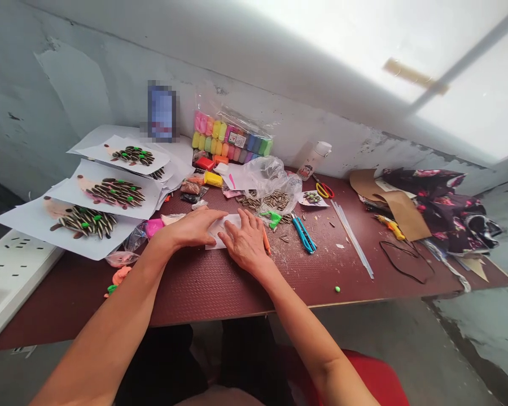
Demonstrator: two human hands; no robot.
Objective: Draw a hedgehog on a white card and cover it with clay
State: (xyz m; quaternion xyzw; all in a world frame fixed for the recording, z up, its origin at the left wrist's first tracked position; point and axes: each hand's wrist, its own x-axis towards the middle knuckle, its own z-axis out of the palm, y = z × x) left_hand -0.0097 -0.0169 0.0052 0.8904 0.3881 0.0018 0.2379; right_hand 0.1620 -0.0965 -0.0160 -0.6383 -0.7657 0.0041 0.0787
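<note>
A small white sheet of paper (214, 241) lies on the table between my hands. My left hand (195, 228) is at its left side, fingers stretched out and thumb apart, the fingertips reaching the sheet. My right hand (246, 241) rests over the right part with its fingers spread, hiding much of the paper. Close by the right hand is an orange tool (266, 242), partly covered. Beyond the hands are a heap of striped sunflower seeds (271, 201) and a green lump of clay (272, 219). A blue-handled cutter (303, 234) lies to the right.
Sheets with seed hedgehogs (114, 193) are stacked at left, beside a white power strip (17, 270). Bagged coloured clay (232, 138), a bottle (314, 160) and scissors (323, 189) stand or lie behind. Glue sticks (353, 239), a glue gun (390, 226) and cloth (440, 208) are rightward.
</note>
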